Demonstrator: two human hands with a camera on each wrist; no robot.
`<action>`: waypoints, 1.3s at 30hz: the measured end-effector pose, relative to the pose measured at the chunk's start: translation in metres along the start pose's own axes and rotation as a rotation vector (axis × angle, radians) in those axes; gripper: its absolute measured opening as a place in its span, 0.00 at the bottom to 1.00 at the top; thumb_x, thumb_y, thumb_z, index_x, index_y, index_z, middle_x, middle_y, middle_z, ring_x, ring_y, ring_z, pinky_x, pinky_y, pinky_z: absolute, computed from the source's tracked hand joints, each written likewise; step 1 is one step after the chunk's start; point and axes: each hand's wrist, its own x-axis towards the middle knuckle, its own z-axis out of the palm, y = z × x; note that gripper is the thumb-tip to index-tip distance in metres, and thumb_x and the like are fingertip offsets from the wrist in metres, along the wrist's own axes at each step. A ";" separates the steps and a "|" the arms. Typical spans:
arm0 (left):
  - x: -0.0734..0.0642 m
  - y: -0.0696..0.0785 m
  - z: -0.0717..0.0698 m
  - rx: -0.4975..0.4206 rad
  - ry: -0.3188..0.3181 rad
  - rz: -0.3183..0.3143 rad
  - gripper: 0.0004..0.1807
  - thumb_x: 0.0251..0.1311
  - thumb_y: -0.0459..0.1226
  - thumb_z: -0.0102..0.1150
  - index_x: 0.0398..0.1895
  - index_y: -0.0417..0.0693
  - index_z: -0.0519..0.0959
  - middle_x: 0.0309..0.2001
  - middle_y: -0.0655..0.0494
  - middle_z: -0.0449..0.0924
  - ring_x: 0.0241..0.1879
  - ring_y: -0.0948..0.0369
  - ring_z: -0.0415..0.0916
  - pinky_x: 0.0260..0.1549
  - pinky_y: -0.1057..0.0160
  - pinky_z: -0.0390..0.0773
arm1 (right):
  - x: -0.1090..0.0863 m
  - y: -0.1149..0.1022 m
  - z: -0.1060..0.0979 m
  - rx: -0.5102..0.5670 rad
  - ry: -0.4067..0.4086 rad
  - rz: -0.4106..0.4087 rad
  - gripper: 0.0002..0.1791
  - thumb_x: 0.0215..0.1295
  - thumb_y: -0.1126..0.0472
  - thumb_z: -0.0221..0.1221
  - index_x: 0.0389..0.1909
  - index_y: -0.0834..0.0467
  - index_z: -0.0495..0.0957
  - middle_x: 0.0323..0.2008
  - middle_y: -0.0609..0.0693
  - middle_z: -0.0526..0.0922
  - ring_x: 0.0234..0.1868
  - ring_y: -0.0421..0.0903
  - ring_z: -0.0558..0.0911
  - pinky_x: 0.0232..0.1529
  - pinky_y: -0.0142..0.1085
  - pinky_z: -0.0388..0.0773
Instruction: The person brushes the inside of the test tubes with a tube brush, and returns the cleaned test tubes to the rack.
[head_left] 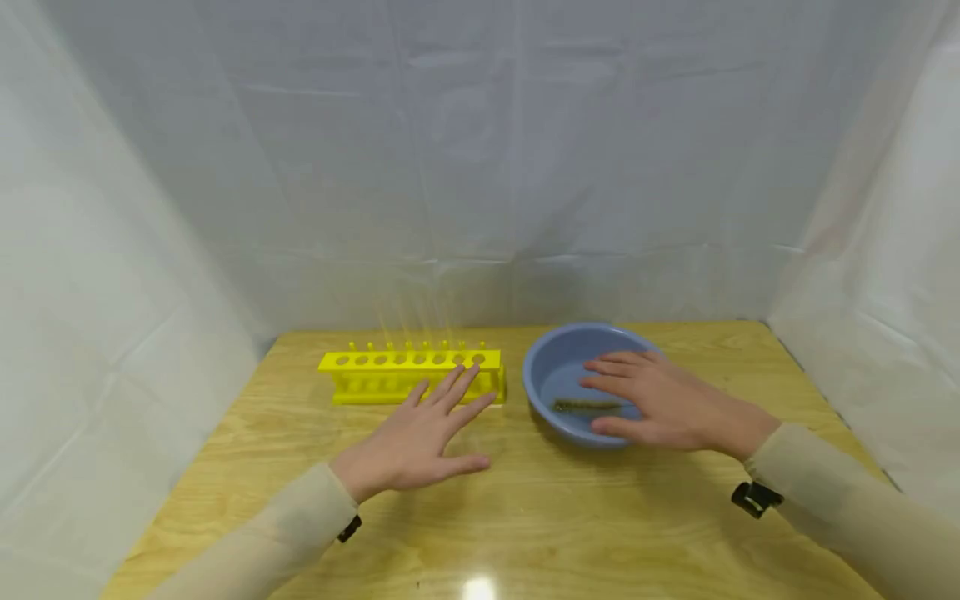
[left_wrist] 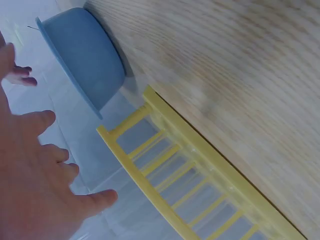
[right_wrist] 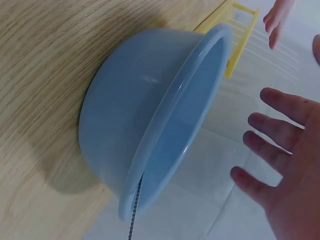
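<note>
A yellow test tube rack [head_left: 410,361] stands at the left of the table, with a row of round holes and pegs behind. Faint, clear upright shapes like glass tubes rise over some pegs. My left hand [head_left: 420,446] hovers in front of the rack's right part, fingers spread, holding nothing. To the right sits a round blue basin [head_left: 542,398]. Inside it lies a brush [head_left: 587,406] with dark bristles; its twisted wire handle [right_wrist: 135,210] sticks out over the rim in the right wrist view. Over the basin's right side, my right hand [head_left: 663,404] is spread and holds nothing.
Everything stands on a light wooden table [head_left: 525,517]. White sheeting [head_left: 465,167] hangs behind the table and along both sides. The basin is close to the rack's right end, with a narrow gap between them.
</note>
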 end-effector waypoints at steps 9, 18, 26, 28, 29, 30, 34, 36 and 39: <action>-0.006 -0.012 0.002 -0.020 0.294 0.008 0.22 0.67 0.50 0.60 0.58 0.49 0.81 0.58 0.51 0.81 0.59 0.54 0.79 0.54 0.51 0.80 | -0.005 0.009 -0.002 -0.028 0.148 -0.066 0.15 0.67 0.46 0.63 0.49 0.50 0.85 0.46 0.45 0.86 0.49 0.44 0.83 0.51 0.47 0.80; -0.016 -0.035 0.001 -0.176 0.555 -0.203 0.04 0.66 0.38 0.60 0.37 0.51 0.84 0.37 0.57 0.84 0.37 0.59 0.80 0.36 0.58 0.81 | -0.013 0.017 0.003 -0.049 0.214 -0.061 0.05 0.63 0.54 0.67 0.38 0.49 0.87 0.36 0.42 0.86 0.37 0.38 0.84 0.38 0.39 0.82; -0.009 -0.072 0.003 -0.445 0.750 -0.400 0.14 0.65 0.33 0.56 0.53 0.39 0.75 0.47 0.44 0.76 0.47 0.47 0.74 0.46 0.48 0.77 | -0.017 0.022 0.007 -0.041 0.247 -0.084 0.03 0.65 0.55 0.65 0.33 0.47 0.87 0.32 0.38 0.85 0.33 0.34 0.82 0.33 0.35 0.81; -0.007 -0.080 0.003 -0.529 0.734 -0.448 0.20 0.66 0.34 0.55 0.59 0.38 0.71 0.53 0.41 0.73 0.54 0.45 0.72 0.53 0.46 0.75 | -0.020 0.022 0.008 -0.033 0.237 -0.068 0.04 0.66 0.54 0.65 0.33 0.47 0.86 0.32 0.38 0.85 0.32 0.33 0.82 0.32 0.34 0.80; -0.005 -0.083 0.003 -0.570 0.720 -0.468 0.22 0.67 0.35 0.55 0.62 0.37 0.68 0.57 0.41 0.71 0.57 0.44 0.71 0.56 0.45 0.74 | -0.021 0.022 0.008 -0.026 0.230 -0.060 0.04 0.66 0.54 0.64 0.33 0.47 0.86 0.32 0.38 0.85 0.32 0.33 0.82 0.32 0.33 0.80; -0.003 -0.086 0.003 -0.608 0.702 -0.486 0.24 0.68 0.36 0.54 0.65 0.37 0.66 0.60 0.40 0.69 0.60 0.44 0.69 0.59 0.44 0.73 | -0.022 0.022 0.008 -0.021 0.224 -0.050 0.04 0.67 0.54 0.64 0.33 0.47 0.86 0.32 0.37 0.85 0.32 0.33 0.81 0.32 0.33 0.80; 0.002 -0.096 0.003 -0.733 0.622 -0.521 0.30 0.71 0.38 0.51 0.73 0.39 0.59 0.70 0.40 0.63 0.70 0.44 0.63 0.67 0.45 0.67 | -0.023 0.022 0.009 -0.017 0.206 -0.032 0.05 0.67 0.53 0.63 0.33 0.47 0.87 0.32 0.37 0.85 0.31 0.32 0.81 0.31 0.33 0.79; 0.005 -0.098 0.003 -0.769 0.594 -0.524 0.31 0.72 0.38 0.51 0.75 0.39 0.57 0.73 0.41 0.61 0.72 0.45 0.62 0.68 0.46 0.66 | -0.023 0.022 0.010 -0.013 0.205 -0.032 0.04 0.66 0.55 0.64 0.33 0.46 0.86 0.32 0.37 0.85 0.31 0.31 0.81 0.30 0.32 0.78; 0.010 -0.100 0.001 -0.798 0.576 -0.525 0.33 0.72 0.37 0.51 0.77 0.41 0.56 0.73 0.41 0.61 0.72 0.46 0.61 0.69 0.47 0.65 | -0.023 0.023 0.011 0.005 0.201 -0.038 0.04 0.64 0.56 0.65 0.30 0.44 0.85 0.28 0.34 0.83 0.27 0.28 0.76 0.27 0.29 0.74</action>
